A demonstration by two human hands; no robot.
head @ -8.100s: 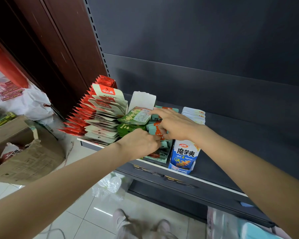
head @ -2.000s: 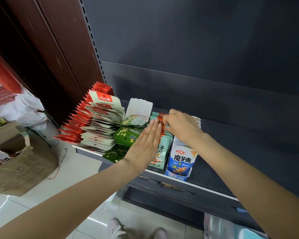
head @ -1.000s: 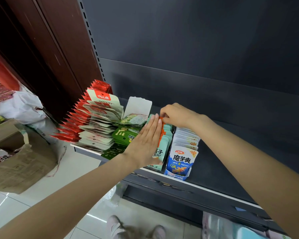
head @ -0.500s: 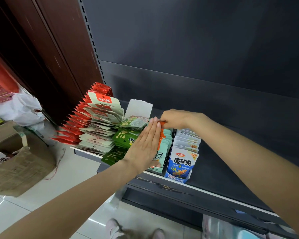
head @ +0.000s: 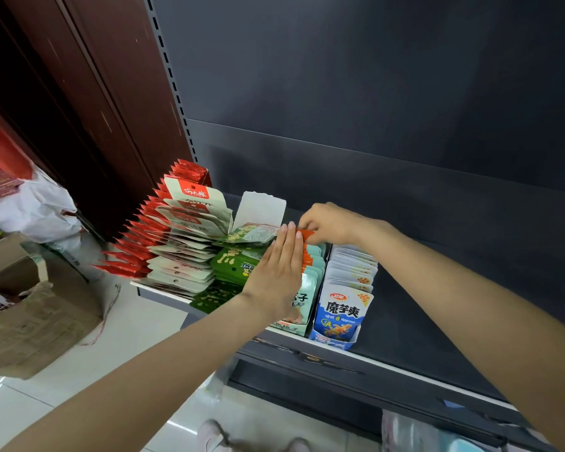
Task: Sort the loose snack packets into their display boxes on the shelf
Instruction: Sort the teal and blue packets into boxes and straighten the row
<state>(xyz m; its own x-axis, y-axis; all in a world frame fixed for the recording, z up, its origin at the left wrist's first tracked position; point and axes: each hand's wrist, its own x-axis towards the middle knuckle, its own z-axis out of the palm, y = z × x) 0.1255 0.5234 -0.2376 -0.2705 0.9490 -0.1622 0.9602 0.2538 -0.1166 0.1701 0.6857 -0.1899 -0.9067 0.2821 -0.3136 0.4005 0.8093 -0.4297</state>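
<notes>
While the left hand (head: 279,272) is lying flat with straight fingers pressed against the left side of the teal packets (head: 309,282) at the centre of the frame, the right hand (head: 327,223) is pinching the orange top of a packet (head: 306,235) at the back of that same row, its fingers curled round the tip. The two hands are almost touching just above the row. These teal packets are standing in their display box on the dark shelf (head: 405,327), and just right of them a blue-and-white box (head: 340,318) is holding a row of white packets (head: 353,262). Left of the flat hand, green packets (head: 234,262) are leaning in a loose heap in front of an upright white box flap (head: 260,208). Further left, pale packets with red labels (head: 190,230) are fanning out, with a row of red packets (head: 134,246) beside them at the shelf's end. At the lower left of the frame a cardboard box (head: 30,314) is sitting on the tiled floor (head: 137,353).
</notes>
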